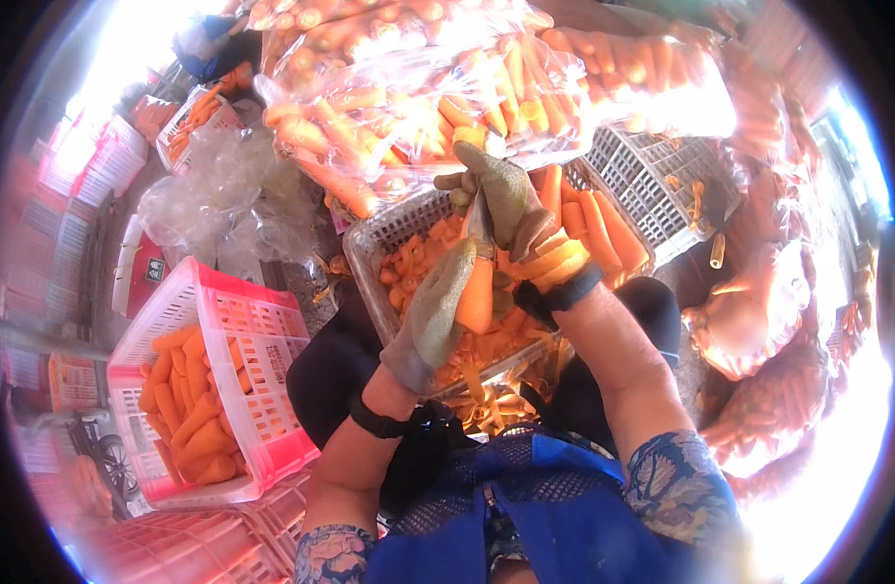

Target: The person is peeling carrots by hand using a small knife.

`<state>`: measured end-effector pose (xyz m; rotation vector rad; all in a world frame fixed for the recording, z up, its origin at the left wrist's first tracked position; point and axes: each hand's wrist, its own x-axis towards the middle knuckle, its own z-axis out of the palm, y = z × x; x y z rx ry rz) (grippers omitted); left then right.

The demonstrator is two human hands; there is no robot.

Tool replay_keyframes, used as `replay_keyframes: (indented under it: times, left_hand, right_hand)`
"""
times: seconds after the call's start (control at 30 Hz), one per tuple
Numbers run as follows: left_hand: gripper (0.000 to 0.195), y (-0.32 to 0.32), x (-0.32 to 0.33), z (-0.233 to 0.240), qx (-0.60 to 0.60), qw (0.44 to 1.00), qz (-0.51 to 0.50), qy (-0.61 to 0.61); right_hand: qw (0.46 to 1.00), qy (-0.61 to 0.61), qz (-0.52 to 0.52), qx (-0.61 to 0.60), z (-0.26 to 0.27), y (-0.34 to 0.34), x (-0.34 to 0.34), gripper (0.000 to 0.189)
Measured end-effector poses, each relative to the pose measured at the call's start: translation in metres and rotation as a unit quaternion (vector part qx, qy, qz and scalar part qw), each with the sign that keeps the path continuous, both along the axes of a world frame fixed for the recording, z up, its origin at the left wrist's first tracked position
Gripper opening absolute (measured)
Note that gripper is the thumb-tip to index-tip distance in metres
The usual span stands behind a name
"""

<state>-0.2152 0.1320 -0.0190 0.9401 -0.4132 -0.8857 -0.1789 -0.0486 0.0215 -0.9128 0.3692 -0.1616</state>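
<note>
Both my hands wear soiled work gloves. My left hand [436,306] is closed around a peeled carrot [477,296], whose thick end points down toward me. My right hand [509,201] is closed just above it, on a bladed tool [478,219] whose handle is mostly hidden by the glove; its exact kind I cannot tell. Orange peel strips [557,263] lie around my right wrist. Under both hands stands a grey plastic crate [371,274] with cut carrot pieces [411,270] at its left and whole peeled carrots [601,233] at its right.
Clear plastic bags of carrots [418,124] are heaped beyond the crate. A pink and white crate [250,365] of carrots stands tilted at left, near crumpled plastic film [228,197]. A grey crate [637,175] stands at right, by more bagged carrots [776,394]. Peelings [491,409] lie between my knees.
</note>
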Motion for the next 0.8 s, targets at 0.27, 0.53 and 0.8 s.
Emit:
replay_keyframes:
  times: [0.27,0.53,0.8]
  left_hand:
    - [0.046,-0.01,-0.005,0.016,0.039,0.969,0.079,-0.231]
    - [0.051,-0.013,-0.013,0.022,-0.018,0.973,0.026,0.229]
    - [0.047,-0.006,-0.009,0.04,-0.143,0.973,0.018,0.182]
  right_hand:
    - [0.975,-0.143,-0.058,-0.157,0.028,0.021,-0.064,0.044]
    - [0.953,-0.1,-0.092,-0.272,0.005,0.009,-0.017,0.035]
    - [0.97,-0.119,-0.209,-0.036,0.004,-0.044,0.035,0.057]
